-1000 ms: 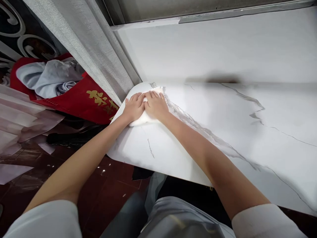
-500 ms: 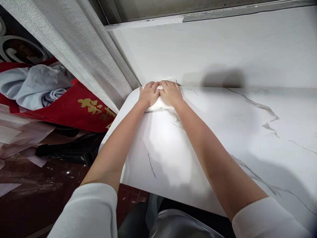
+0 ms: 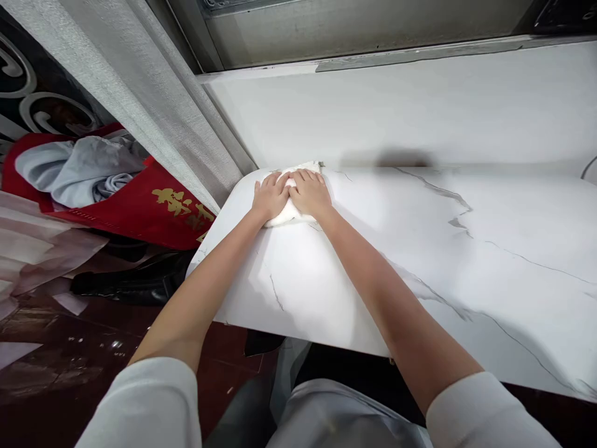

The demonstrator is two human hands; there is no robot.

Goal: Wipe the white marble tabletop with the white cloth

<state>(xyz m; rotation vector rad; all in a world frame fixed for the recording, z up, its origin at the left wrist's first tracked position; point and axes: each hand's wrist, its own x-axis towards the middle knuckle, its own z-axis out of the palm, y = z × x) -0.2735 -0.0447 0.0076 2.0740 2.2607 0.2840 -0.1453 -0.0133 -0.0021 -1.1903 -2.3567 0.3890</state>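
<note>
A white folded cloth (image 3: 291, 216) lies on the white marble-patterned tabletop (image 3: 321, 274), near its rounded far left corner. My left hand (image 3: 271, 198) rests flat on the cloth's left part, palm down, with the fingers stretched forward. Beside it, my right hand (image 3: 310, 191) presses on the right part, also palm down with extended fingers. The two hands touch or nearly touch at the thumbs. Much of the cloth is hidden under them; its far right corner and near edge show.
A white wall panel (image 3: 396, 112) rises behind the tabletop, below a metal window frame (image 3: 354, 37). A silvery curtain (image 3: 140, 93) hangs at the left. Beyond it are a red bag (image 3: 135, 211) holding light cloth and a black boot-like item (image 3: 135, 280) on the dark red floor.
My hands and the cloth have come slightly back from the wall, towards me. The view has shifted, showing more of the window frame. Both hands remain flat on the cloth.
</note>
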